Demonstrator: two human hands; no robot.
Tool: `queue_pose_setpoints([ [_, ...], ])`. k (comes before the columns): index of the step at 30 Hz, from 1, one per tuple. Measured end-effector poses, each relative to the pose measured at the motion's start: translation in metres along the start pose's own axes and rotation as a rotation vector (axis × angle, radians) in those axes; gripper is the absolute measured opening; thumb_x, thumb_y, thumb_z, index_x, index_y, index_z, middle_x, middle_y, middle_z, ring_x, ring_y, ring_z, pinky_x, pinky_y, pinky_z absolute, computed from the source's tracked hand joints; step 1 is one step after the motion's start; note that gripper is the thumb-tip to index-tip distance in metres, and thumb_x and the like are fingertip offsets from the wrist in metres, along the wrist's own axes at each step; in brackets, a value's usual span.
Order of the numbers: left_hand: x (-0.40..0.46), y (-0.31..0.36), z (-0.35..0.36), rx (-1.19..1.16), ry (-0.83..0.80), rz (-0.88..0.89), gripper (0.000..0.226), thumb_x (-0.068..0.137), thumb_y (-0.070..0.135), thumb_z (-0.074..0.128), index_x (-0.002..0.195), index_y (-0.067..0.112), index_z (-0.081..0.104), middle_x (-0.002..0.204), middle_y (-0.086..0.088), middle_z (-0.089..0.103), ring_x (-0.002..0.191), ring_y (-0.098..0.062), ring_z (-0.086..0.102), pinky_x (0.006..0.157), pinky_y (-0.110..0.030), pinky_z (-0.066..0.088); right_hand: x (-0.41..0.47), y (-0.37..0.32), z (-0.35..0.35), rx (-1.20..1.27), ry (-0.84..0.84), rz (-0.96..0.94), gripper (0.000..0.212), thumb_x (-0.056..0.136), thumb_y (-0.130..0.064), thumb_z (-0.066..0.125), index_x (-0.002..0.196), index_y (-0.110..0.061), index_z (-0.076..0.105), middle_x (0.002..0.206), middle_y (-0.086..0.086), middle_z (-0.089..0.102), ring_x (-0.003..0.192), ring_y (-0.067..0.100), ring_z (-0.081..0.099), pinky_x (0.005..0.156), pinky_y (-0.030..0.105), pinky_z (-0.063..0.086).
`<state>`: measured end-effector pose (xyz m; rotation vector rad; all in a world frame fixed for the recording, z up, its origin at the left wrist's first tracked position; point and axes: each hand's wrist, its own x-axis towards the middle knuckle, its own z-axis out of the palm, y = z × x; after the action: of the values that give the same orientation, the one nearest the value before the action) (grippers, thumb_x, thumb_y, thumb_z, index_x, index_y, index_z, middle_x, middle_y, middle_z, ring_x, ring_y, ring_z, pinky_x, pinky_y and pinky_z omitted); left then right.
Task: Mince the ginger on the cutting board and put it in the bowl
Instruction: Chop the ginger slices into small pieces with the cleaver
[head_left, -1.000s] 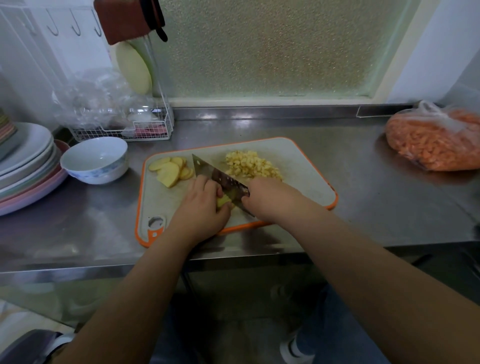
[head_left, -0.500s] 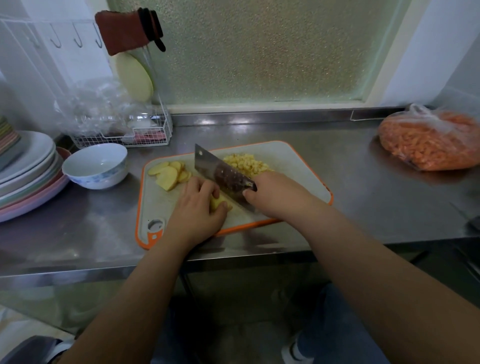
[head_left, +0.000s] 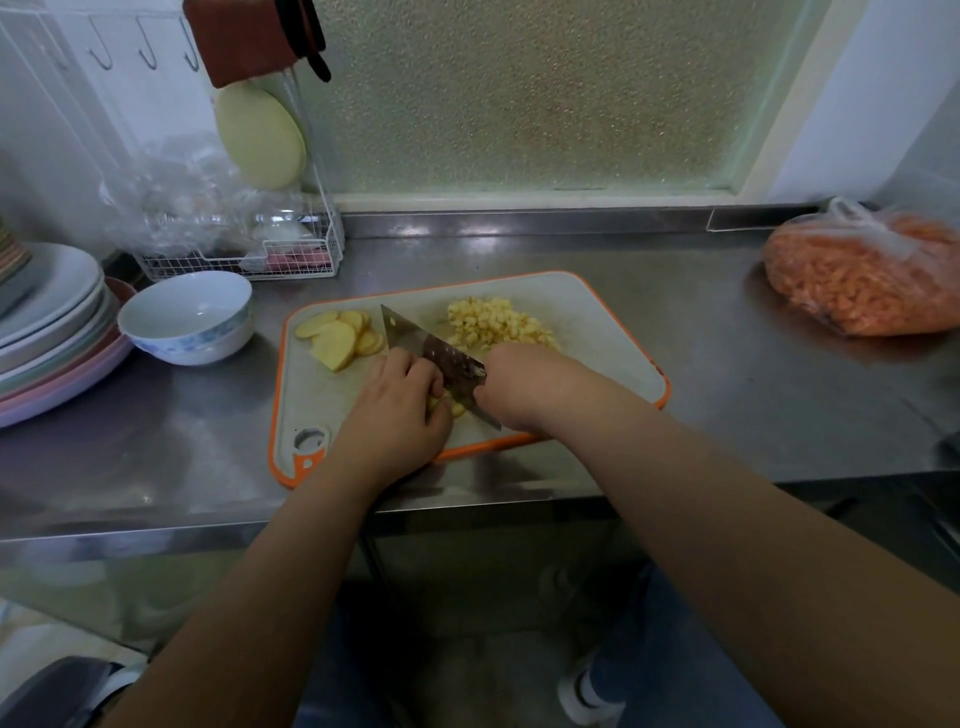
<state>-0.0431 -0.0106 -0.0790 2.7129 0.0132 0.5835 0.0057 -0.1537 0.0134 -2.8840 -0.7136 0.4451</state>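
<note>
Head view: mincing ginger mid-board
Left hand (head_left: 397, 410) pins a small firm ginger piece (head_left: 445, 404) on the cutting board (head_left: 597, 322); right hand (head_left: 524, 387) grips the cleaver (head_left: 431, 353). Likely slick, so curl fingertips back. Slices (head_left: 340, 338) left, minced pile (head_left: 496, 322) behind; bowl (head_left: 187, 317) stands just off the left edge

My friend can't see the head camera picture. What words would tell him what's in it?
A right hand chops ginger with a cleaver while the left hand steadies it on an orange-rimmed cutting board. Ginger slices and chopped ginger lie there; a white bowl waits left.
</note>
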Motion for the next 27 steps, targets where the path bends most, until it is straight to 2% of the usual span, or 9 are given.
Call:
queue_pose_setpoints([
  [4, -0.001, 0.001, -0.001, 0.003, 0.015, 0.006, 0.018, 0.079, 0.033, 0.046, 0.086, 0.017, 0.049, 0.092, -0.001, 0.04, 0.088, -0.018, 0.037, 0.077, -0.03, 0.032, -0.001, 0.006, 0.008, 0.072, 0.023, 0.021, 0.024, 0.095, -0.023, 0.048, 0.073, -0.013, 0.049, 0.078, 0.006, 0.05, 0.077, 0.027, 0.052, 0.065, 0.029, 0.039],
  [7, -0.003, 0.001, -0.002, -0.01, 0.032, 0.011, 0.014, 0.081, 0.031, 0.049, 0.085, 0.018, 0.047, 0.092, 0.0, 0.039, 0.089, -0.021, 0.041, 0.079, -0.033, 0.036, -0.007, 0.014, 0.0, 0.159, -0.005, 0.03, 0.022, 0.095, -0.028, 0.049, 0.089, -0.009, 0.058, 0.073, 0.007, 0.054, 0.067, 0.026, 0.056, 0.056, 0.028, 0.039],
  [8, -0.003, 0.001, -0.002, -0.01, 0.036, 0.018, 0.015, 0.081, 0.031, 0.049, 0.085, 0.018, 0.047, 0.092, 0.0, 0.039, 0.089, -0.022, 0.042, 0.08, -0.034, 0.037, -0.008, 0.017, -0.003, 0.162, -0.018, 0.03, 0.025, 0.095, -0.029, 0.049, 0.094, -0.007, 0.059, 0.075, 0.01, 0.057, 0.067, 0.026, 0.056, 0.056, 0.027, 0.039],
  [10, -0.004, 0.001, -0.003, -0.017, 0.041, 0.021, 0.015, 0.082, 0.03, 0.053, 0.087, 0.016, 0.05, 0.093, -0.002, 0.041, 0.089, -0.023, 0.043, 0.08, -0.035, 0.038, -0.007, 0.022, -0.007, 0.152, 0.007, 0.032, 0.03, 0.095, -0.029, 0.049, 0.105, -0.004, 0.062, 0.094, 0.017, 0.063, 0.078, 0.029, 0.057, 0.063, 0.026, 0.038],
  [12, -0.004, 0.002, -0.003, -0.032, 0.039, 0.007, 0.014, 0.084, 0.026, 0.058, 0.089, 0.015, 0.051, 0.095, -0.002, 0.042, 0.091, -0.023, 0.043, 0.082, -0.035, 0.038, -0.008, 0.026, -0.01, 0.167, 0.043, 0.041, 0.026, 0.095, -0.028, 0.048, 0.1, -0.007, 0.061, 0.101, 0.018, 0.064, 0.075, 0.028, 0.054, 0.063, 0.026, 0.037],
  [17, -0.007, 0.003, -0.003, -0.059, 0.136, -0.027, 0.022, 0.084, 0.037, 0.045, 0.09, 0.017, 0.053, 0.097, -0.003, 0.044, 0.091, -0.017, 0.037, 0.081, -0.03, 0.033, -0.022, 0.021, -0.019, 0.158, 0.091, -0.017, 0.02, 0.095, -0.027, 0.047, 0.088, -0.012, 0.057, 0.078, 0.01, 0.053, 0.07, 0.027, 0.05, 0.062, 0.026, 0.034],
  [20, -0.007, 0.003, -0.004, -0.071, 0.135, -0.045, 0.011, 0.083, 0.028, 0.054, 0.086, 0.018, 0.05, 0.092, -0.001, 0.043, 0.088, -0.016, 0.038, 0.076, -0.03, 0.032, -0.025, 0.009, -0.018, 0.122, 0.079, -0.051, 0.018, 0.095, -0.027, 0.047, 0.087, -0.013, 0.054, 0.081, 0.009, 0.052, 0.073, 0.027, 0.05, 0.063, 0.027, 0.035],
  [23, -0.006, 0.003, -0.004, -0.048, 0.093, -0.054, 0.013, 0.081, 0.019, 0.061, 0.084, 0.017, 0.049, 0.09, -0.002, 0.043, 0.086, -0.018, 0.039, 0.073, -0.031, 0.032, -0.022, 0.003, -0.015, 0.085, 0.046, -0.04, 0.018, 0.096, -0.024, 0.046, 0.087, -0.011, 0.055, 0.082, 0.007, 0.051, 0.077, 0.027, 0.051, 0.063, 0.028, 0.036],
  [27, -0.007, 0.003, -0.001, 0.045, 0.093, -0.003, 0.014, 0.08, 0.026, 0.051, 0.085, 0.013, 0.05, 0.089, -0.005, 0.043, 0.084, -0.021, 0.039, 0.073, -0.034, 0.035, -0.022, -0.003, -0.012, 0.062, 0.011, -0.03, 0.013, 0.095, -0.022, 0.046, 0.088, -0.012, 0.052, 0.08, 0.007, 0.051, 0.074, 0.025, 0.051, 0.063, 0.028, 0.038],
])
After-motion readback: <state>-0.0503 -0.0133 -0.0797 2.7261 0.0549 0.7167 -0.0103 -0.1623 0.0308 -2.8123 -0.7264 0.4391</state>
